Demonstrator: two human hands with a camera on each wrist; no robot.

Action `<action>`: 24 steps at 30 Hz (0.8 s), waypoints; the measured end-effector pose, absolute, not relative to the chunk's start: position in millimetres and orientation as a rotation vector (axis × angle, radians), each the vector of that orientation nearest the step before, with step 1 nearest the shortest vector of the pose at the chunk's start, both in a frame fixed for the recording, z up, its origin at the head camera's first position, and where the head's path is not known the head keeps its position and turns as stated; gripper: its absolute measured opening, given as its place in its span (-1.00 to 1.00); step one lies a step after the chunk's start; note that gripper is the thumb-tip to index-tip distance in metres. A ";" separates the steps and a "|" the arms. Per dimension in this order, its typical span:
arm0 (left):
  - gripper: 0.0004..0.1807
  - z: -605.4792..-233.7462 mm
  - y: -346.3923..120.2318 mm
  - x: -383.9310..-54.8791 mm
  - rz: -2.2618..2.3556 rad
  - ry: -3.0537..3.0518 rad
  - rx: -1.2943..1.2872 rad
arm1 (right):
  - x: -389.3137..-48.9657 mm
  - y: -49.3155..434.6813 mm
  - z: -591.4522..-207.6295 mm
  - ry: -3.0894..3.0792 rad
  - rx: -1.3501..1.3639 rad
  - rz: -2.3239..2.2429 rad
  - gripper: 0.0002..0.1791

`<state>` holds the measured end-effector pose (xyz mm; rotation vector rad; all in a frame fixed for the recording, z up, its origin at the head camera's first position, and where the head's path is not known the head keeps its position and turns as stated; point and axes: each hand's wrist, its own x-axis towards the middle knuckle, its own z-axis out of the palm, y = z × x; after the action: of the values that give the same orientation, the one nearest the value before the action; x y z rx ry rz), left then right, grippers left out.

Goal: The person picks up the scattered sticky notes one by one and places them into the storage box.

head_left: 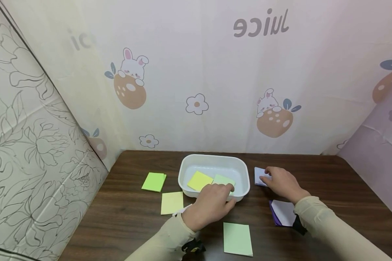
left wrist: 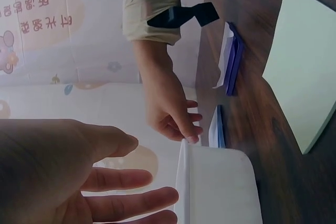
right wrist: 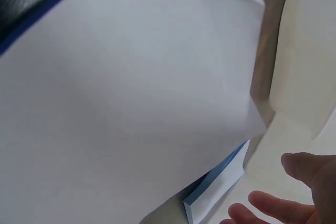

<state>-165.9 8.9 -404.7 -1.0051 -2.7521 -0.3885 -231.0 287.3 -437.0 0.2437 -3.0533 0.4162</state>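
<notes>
The pale blue note pad (head_left: 260, 177) lay on the table (head_left: 346, 195), just right of the tray, beneath your right hand (head_left: 282, 183). Your right fingers were apart and bent above it; whether they touched its paper, I couldn't tell. Your left hand (head_left: 210, 203) was over the tray's near rim, its fingers apart too. The one tray (head_left: 220, 165) was white and smooth, a rounded-cornered rectangle, and held two flat paper pads: a yellow pad (head_left: 199, 180) and a mint pad (head_left: 222, 179). Counting the blue, five pads lay on the dark wood-grain table around you: a bright green pad (head_left: 153, 182), a pale yellow pad (head_left: 171, 202), a thick light green pad (head_left: 237, 238) and a purple pad (head_left: 275, 217) topped by one bent white sheet (head_left: 285, 213). A white piece (head_left: 184, 208) showed partly behind your left wrist.
</notes>
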 end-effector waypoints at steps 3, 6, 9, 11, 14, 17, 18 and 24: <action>-0.75 -405.5 13.2 -165.8 -0.378 -2.764 -1.016 | -232.0 289.4 -438.3 -3.059 0.242 0.415 -0.58; -0.75 -406.1 17.4 -165.6 -0.366 -2.765 -1.029 | -232.9 291.1 -438.8 -3.080 0.227 0.417 -0.57; -0.75 -406.4 20.4 -164.9 -0.342 -2.754 -1.037 | -233.9 293.4 -439.8 -3.103 0.212 0.412 -0.56; -0.75 -406.5 21.8 -164.4 -0.331 -2.746 -1.036 | -234.8 295.0 -440.5 -3.114 0.208 0.408 -0.55; -0.75 -407.1 23.6 -163.6 -0.317 -2.743 -1.043 | -236.0 296.9 -441.8 -3.125 0.194 0.402 -0.54; -0.75 -408.2 25.5 -163.3 -0.311 -2.750 -1.054 | -237.4 298.7 -443.7 -3.130 0.188 0.396 -0.54; -0.75 -408.6 26.0 -163.1 -0.309 -2.754 -1.057 | -237.8 299.1 -444.0 -3.130 0.190 0.395 -0.53; -0.74 -409.9 28.8 -163.1 -0.323 -2.769 -1.063 | -241.8 301.0 -446.7 -3.144 0.195 0.417 -0.49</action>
<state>-163.1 28.8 -409.9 -1.0635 -2.7693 -0.3234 -241.8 301.0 -446.7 0.1950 -3.1436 0.4172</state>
